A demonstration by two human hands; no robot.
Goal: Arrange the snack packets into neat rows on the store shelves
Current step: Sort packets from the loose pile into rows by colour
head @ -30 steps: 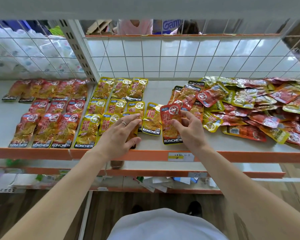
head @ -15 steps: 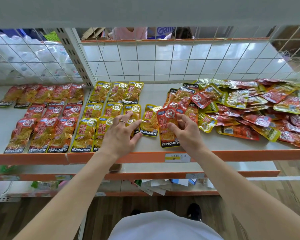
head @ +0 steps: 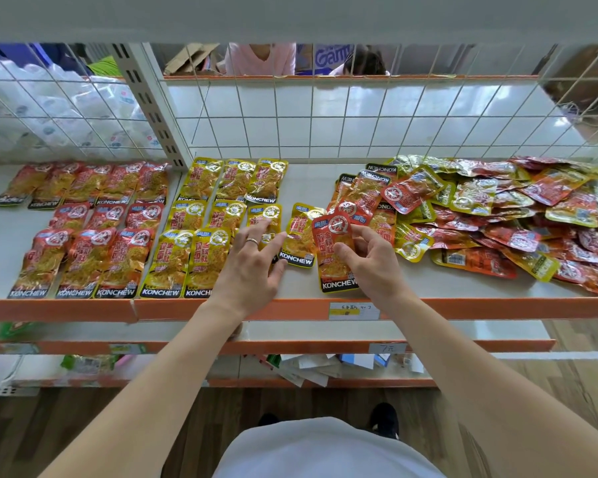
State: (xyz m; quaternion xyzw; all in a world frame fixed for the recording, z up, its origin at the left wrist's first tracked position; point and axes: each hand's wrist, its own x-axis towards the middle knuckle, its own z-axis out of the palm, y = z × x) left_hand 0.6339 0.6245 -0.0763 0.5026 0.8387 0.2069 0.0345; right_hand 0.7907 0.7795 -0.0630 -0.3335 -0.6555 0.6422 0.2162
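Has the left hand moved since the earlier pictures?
Yes, slightly: the left hand moved rightward and farther back, judged against the yellow paper price label on the orange shelf edge.

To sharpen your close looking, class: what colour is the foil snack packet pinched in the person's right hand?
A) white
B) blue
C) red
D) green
C: the right hand pinches a red foil snack packet with a black band along its bottom edge.

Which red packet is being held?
The red packet pinched by the right hand, mid-shelf front; the other reds lie in the left rows or the right pile.
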